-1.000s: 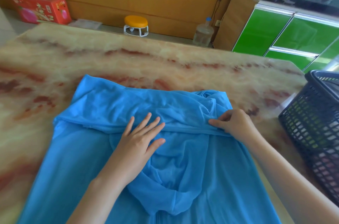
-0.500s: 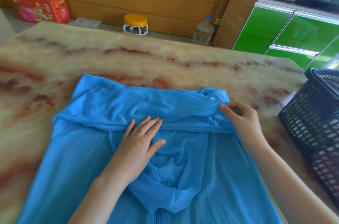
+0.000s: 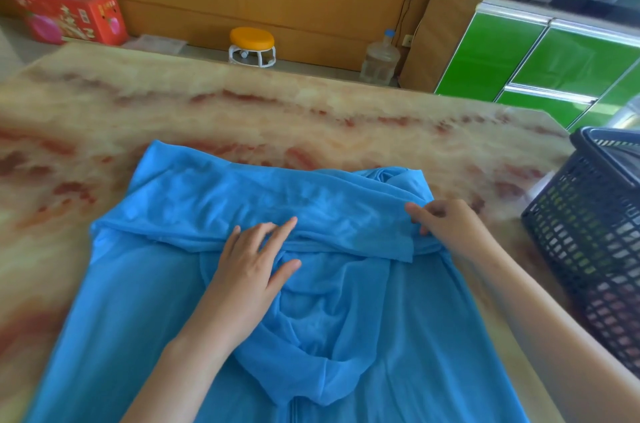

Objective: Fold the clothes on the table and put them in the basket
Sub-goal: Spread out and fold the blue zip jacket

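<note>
While the left hand [image 3: 249, 270] lies flat on the middle of the blue hooded jacket [image 3: 145, 301], its fingers [image 3: 277, 232] straight and slightly spread and pressing the cloth down, the right hand [image 3: 446, 225] works at the right end of a folded-over band of the same fabric. There its fingers [image 3: 415, 211] are curled and pinch the thin cloth where it bunches into wrinkles.

The jacket is spread on the marble-patterned table [image 3: 242, 111], about midway between the left and right edges and running down toward the near edge, where it passes out of view. Its far part is folded back toward the person as a wide band across the body. The hood [image 3: 311, 346] lies on the front, just below the left hand's palm, and the top of a zip shows beneath it.

A dark mesh basket [image 3: 571, 232] stands at the right edge of the table, near the right hand but not touching it or the jacket. I cannot tell what is inside it.

Beyond the far edge, on the floor by the wooden wall, are a red carton [image 3: 69, 14], an orange-topped stool [image 3: 252, 45] and a clear water jug [image 3: 379, 59]; green cabinet doors [image 3: 519, 52] stand past the far right corner.
</note>
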Motion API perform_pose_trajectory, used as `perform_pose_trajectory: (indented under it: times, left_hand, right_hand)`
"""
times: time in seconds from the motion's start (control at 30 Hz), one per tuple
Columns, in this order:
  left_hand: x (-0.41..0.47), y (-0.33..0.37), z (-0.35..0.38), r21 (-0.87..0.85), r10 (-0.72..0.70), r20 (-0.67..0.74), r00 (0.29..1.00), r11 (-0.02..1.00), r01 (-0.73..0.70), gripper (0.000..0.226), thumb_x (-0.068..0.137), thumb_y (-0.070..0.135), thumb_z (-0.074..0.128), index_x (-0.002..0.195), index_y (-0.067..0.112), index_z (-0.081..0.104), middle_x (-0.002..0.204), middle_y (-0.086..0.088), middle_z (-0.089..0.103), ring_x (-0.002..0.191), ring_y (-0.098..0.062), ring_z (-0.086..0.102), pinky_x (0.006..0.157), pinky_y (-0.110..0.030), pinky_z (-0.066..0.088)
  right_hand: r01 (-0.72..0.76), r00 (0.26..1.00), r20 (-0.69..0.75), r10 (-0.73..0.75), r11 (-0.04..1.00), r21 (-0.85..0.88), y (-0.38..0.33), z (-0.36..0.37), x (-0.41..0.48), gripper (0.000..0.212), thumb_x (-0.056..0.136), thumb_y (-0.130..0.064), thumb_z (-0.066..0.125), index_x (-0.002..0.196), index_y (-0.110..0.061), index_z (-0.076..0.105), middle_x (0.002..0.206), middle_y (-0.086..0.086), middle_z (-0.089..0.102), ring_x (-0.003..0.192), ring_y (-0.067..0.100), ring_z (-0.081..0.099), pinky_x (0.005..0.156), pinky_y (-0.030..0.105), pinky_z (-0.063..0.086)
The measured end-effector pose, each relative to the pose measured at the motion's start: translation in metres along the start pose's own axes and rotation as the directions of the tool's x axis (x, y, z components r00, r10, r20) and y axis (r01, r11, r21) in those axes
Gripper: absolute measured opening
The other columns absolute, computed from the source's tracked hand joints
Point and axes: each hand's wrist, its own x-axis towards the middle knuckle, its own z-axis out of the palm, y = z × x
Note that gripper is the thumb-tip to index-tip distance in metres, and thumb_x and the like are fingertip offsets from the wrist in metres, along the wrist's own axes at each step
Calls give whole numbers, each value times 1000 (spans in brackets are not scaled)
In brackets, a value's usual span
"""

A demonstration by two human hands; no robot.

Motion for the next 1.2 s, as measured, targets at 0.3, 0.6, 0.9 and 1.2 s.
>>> perform_pose_trajectory:
  times: [0.3,0.6,0.9,1.2]
  left_hand:
    - [-2,1,0,62,9,91,996,998,-15,75,91,66,4,136,28,51,145,5,40,136,-6,24,115,-49,10]
    - [-1,3,-6,93,-21,100,995,996,12,73,89,67,-1,148,32,23,153,10,29,142,0,2,114,-40,-8]
    - [1,-17,-38,274,-439,124,890,877,394,65,93,61,19,151,31,12,160,6,4,147,-16,-5,116,-48,-4]
    - [1,-34,-49,327,-537,77,840,810,487,60,96,53,29,150,30,17,160,0,5,147,-21,-7,115,-49,-2]
  right_hand:
    - [26,971,-235,-45,996,-85,-19,15,23,14,86,-33,66,83,-20,66,94,3,70,101,29,58,90,34,31]
    - [8,949,-306,-76,976,-218,-22,22,35,29,87,-29,64,113,-15,63,115,8,63,113,32,46,94,36,31]
    - [506,829,-138,-541,833,-225,-50,62,-20,29,90,-22,64,117,-16,65,128,3,56,118,25,50,98,31,34]
    - [451,879,-67,-472,870,-200,2,28,-21,11,77,-11,76,82,-20,72,87,-11,64,93,19,54,85,31,41]
